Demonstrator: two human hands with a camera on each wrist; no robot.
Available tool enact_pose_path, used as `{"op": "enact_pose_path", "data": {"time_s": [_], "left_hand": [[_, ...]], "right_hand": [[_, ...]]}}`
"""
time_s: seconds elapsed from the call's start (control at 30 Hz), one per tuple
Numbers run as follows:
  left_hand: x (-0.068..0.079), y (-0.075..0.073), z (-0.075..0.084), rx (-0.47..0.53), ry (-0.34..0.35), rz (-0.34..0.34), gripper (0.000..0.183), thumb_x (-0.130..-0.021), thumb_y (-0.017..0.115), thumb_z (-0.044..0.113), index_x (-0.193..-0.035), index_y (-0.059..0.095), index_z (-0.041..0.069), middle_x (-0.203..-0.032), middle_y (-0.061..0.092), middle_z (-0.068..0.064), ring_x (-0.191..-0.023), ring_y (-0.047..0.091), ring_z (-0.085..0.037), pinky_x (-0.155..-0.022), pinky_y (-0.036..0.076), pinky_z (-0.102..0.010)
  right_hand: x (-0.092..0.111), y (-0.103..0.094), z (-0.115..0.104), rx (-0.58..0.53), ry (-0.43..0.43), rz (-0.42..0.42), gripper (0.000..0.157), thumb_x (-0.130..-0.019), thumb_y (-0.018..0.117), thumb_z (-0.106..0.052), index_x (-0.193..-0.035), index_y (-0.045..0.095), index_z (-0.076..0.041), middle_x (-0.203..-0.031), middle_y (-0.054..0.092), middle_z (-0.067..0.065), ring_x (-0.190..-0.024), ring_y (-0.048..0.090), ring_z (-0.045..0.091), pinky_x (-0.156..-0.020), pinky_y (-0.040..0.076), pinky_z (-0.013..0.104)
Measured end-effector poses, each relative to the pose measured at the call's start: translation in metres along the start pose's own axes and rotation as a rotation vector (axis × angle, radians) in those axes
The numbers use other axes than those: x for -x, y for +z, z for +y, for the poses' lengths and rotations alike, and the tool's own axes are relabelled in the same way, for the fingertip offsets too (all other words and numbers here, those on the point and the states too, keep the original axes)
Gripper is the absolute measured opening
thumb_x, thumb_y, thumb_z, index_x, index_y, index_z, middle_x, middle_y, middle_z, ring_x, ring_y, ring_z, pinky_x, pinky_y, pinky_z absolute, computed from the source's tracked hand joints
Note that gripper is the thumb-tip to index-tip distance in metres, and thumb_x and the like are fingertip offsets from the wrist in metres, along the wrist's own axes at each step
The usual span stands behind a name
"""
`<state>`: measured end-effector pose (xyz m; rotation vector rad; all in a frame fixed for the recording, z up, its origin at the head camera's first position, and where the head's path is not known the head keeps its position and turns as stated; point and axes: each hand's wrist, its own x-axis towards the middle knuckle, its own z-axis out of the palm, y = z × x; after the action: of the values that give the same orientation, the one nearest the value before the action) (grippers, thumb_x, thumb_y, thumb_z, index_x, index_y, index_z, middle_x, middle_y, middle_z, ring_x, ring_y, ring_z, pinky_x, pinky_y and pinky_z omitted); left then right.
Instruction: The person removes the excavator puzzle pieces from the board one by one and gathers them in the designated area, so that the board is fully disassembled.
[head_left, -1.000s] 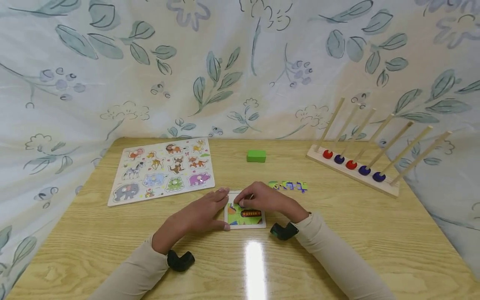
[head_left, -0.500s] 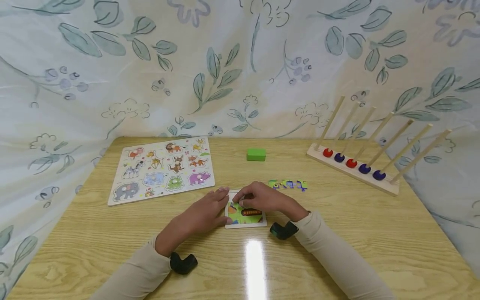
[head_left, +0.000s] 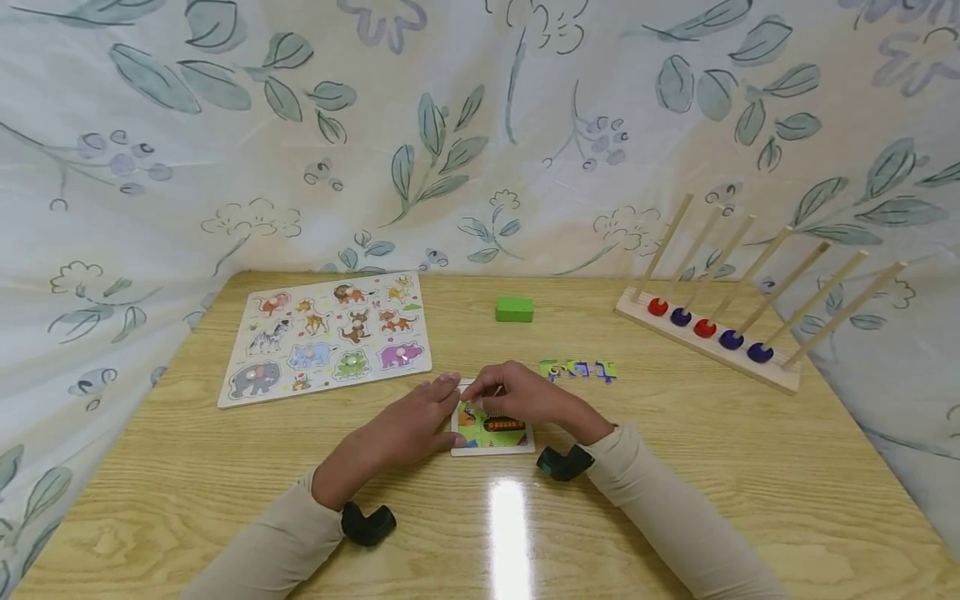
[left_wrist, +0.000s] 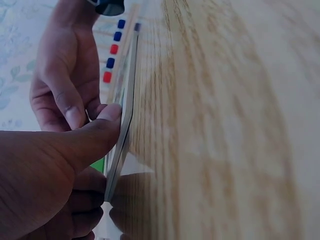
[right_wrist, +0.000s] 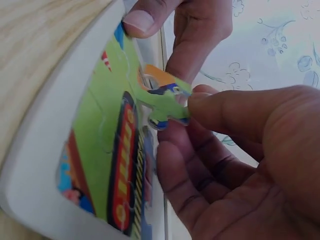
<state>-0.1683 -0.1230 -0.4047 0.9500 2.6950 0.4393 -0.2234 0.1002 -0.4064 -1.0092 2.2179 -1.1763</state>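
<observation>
A small jigsaw puzzle in a white-rimmed tray (head_left: 491, 452) lies in front of me, with a red and black tracked part (right_wrist: 122, 165) on green. My right hand (head_left: 525, 396) pinches a green and orange puzzle piece (right_wrist: 167, 102) between thumb and fingers, tilted over the tray's far left part. My left hand (head_left: 405, 427) rests along the tray's left side. Its thumb (left_wrist: 107, 115) presses on the near left corner, and its extended fingers lie by the far left corner. Several loose puzzle pieces (head_left: 577, 369) lie right of the tray, behind my right hand.
An animal peg puzzle board (head_left: 330, 337) lies at the back left. A green block (head_left: 514, 310) stands near the back edge. At the back right is a wooden base with upright rods (head_left: 708, 337) and red and blue beads. A floral cloth (head_left: 480, 150) hangs behind the table.
My left thumb has moved from the tray's near edge onto its corner. My right fingertips have shifted slightly up and left over the puzzle. The loose pieces have stayed put.
</observation>
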Motion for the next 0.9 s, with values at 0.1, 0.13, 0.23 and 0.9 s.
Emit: {"op": "enact_pose_path", "data": {"time_s": [0.1, 0.13, 0.23, 0.9], "left_hand": [[0.000, 0.000, -0.001, -0.014, 0.009, -0.002, 0.073, -0.096, 0.060, 0.039, -0.147, 0.036, -0.007, -0.156, 0.026, -0.019, -0.145, 0.019, -0.032, -0.115, 0.018, -0.046], [0.000, 0.001, -0.001, -0.016, 0.011, -0.001, 0.073, -0.096, 0.060, 0.039, -0.147, 0.035, -0.007, -0.156, 0.025, -0.020, -0.145, 0.019, -0.032, -0.115, 0.018, -0.046], [0.000, 0.001, 0.000, -0.025, 0.017, 0.002, 0.072, -0.096, 0.060, 0.039, -0.145, 0.037, -0.008, -0.156, 0.026, -0.020, -0.144, 0.020, -0.033, -0.115, 0.019, -0.046], [-0.001, -0.001, 0.002, -0.077, -0.001, -0.045, 0.072, -0.098, 0.056, 0.043, -0.145, 0.037, -0.008, -0.158, 0.022, -0.019, -0.146, 0.016, -0.031, -0.116, 0.016, -0.043]], "right_hand": [[-0.001, 0.001, 0.001, -0.020, 0.008, 0.007, 0.020, -0.095, 0.061, -0.003, -0.113, 0.072, -0.005, -0.107, 0.068, 0.001, -0.094, 0.061, 0.009, -0.080, 0.051, 0.026], [-0.001, 0.002, 0.000, -0.031, 0.013, 0.005, 0.020, -0.095, 0.061, -0.003, -0.113, 0.071, -0.004, -0.106, 0.068, 0.001, -0.093, 0.061, 0.010, -0.079, 0.051, 0.026], [-0.001, 0.002, -0.001, -0.047, 0.033, -0.004, 0.020, -0.095, 0.062, -0.002, -0.111, 0.071, -0.004, -0.104, 0.068, 0.001, -0.091, 0.062, 0.011, -0.079, 0.052, 0.026], [0.008, -0.015, 0.000, -0.015, 0.065, 0.005, 0.022, -0.097, 0.060, -0.006, -0.115, 0.071, -0.002, -0.110, 0.070, 0.004, -0.092, 0.062, 0.011, -0.079, 0.051, 0.027]]}}
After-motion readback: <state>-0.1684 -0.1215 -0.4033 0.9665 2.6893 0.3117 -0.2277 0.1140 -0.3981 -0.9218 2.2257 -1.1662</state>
